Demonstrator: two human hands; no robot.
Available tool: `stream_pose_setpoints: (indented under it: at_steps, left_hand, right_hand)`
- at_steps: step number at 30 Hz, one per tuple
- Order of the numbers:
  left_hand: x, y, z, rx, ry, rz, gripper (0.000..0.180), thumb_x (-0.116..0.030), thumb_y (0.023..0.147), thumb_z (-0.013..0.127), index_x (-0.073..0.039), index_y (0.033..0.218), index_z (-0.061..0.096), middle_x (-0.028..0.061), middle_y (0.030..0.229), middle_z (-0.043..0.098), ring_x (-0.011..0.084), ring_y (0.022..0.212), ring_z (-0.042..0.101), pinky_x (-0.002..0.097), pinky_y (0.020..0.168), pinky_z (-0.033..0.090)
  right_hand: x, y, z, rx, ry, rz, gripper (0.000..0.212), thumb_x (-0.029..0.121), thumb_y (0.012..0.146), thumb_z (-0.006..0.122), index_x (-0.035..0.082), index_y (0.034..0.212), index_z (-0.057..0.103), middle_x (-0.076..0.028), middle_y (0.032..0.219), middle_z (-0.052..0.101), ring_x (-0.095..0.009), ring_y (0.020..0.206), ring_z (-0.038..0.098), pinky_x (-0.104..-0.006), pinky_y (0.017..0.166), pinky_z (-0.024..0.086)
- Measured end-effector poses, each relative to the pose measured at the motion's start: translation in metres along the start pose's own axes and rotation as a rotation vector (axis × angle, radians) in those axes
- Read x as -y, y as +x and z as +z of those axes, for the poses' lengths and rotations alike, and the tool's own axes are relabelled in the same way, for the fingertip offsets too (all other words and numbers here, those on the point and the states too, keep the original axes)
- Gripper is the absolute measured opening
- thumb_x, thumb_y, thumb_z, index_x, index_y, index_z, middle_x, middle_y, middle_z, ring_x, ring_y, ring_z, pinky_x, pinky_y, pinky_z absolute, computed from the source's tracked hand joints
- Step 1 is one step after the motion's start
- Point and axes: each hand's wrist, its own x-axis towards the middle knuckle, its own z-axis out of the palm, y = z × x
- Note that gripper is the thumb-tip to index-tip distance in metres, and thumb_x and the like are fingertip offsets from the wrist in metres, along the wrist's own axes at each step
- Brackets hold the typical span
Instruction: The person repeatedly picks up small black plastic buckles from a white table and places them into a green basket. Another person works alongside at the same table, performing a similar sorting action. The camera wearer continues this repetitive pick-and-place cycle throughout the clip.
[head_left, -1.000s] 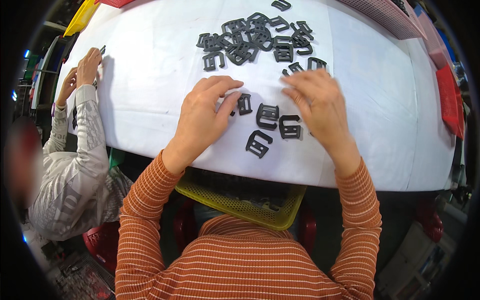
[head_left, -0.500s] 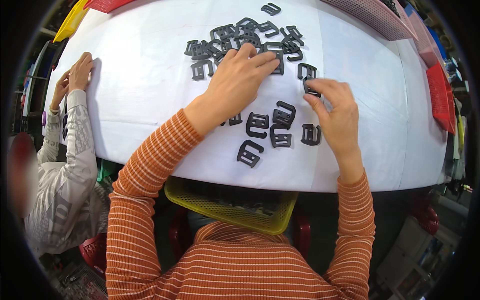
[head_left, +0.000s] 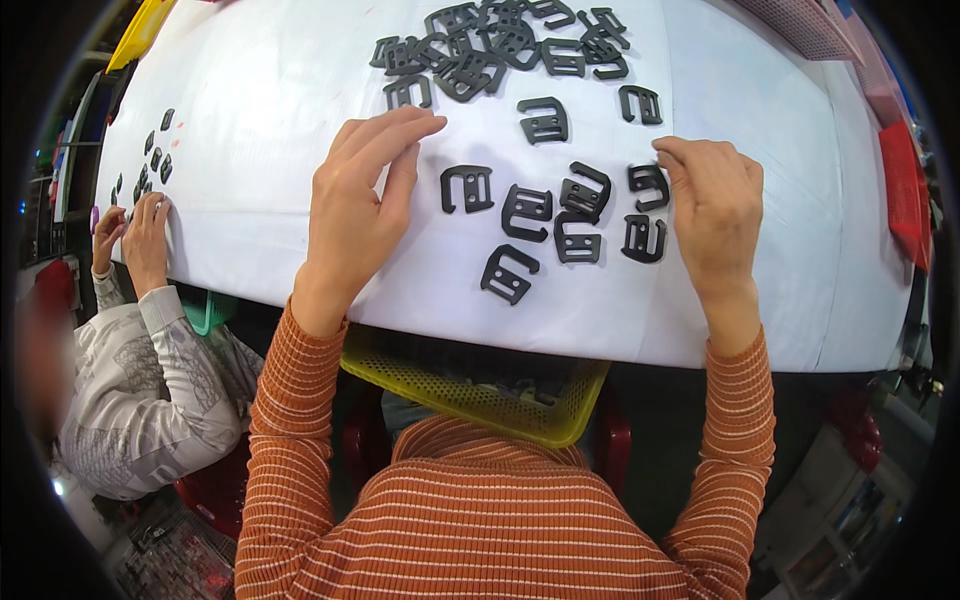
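My left hand hovers over the white table, fingers stretched out and thumb apart, holding nothing. The nearest black hook buckle lies just beyond its fingertips. My right hand is loosely bent with nothing visible in it, beside a black buckle at the right end of a loose group. Several flat black buckles with open hooks make up that group between my hands, among them one at the left and one nearest me. Farther off is a heap of similar buckles, overlapping one another.
A yellow mesh basket with dark pieces inside sits at my lap, under the table edge. Left of me, a co-worker's hands work by small black pieces. Red and pink baskets line the right side.
My left hand has drawn back from the heap toward me and left, leaving a buckle bare. My right hand has let go of a buckle, now lying flat. The co-worker's hands moved nearer the table edge.
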Motion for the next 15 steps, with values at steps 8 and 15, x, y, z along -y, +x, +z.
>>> stream_pose_setpoints:
  at_steps: [8, 15]
  left_hand:
    - [0.009, -0.023, 0.005, 0.01, -0.057, -0.12, 0.027, 0.008, 0.089, 0.054, -0.001, 0.109, 0.07, 0.0126, 0.11, 0.069, 0.0235, 0.101, 0.063, 0.0308, 0.085, 0.051]
    - [0.015, -0.024, 0.008, -0.011, -0.081, -0.089, 0.026, 0.008, 0.088, 0.055, 0.0, 0.108, 0.07, 0.0135, 0.107, 0.069, 0.0243, 0.1, 0.064, 0.0313, 0.085, 0.051]
  right_hand:
    - [0.018, -0.008, -0.006, 0.156, 0.106, 0.184, 0.019, 0.013, 0.082, 0.073, 0.007, 0.1, 0.07, -0.004, 0.092, 0.067, -0.02, 0.083, 0.06, -0.0346, 0.075, 0.043]
    - [0.017, -0.01, 0.002, 0.066, 0.1, 0.214, 0.024, 0.011, 0.083, 0.072, 0.006, 0.106, 0.07, -0.006, 0.093, 0.069, -0.023, 0.08, 0.062, -0.0344, 0.074, 0.047]
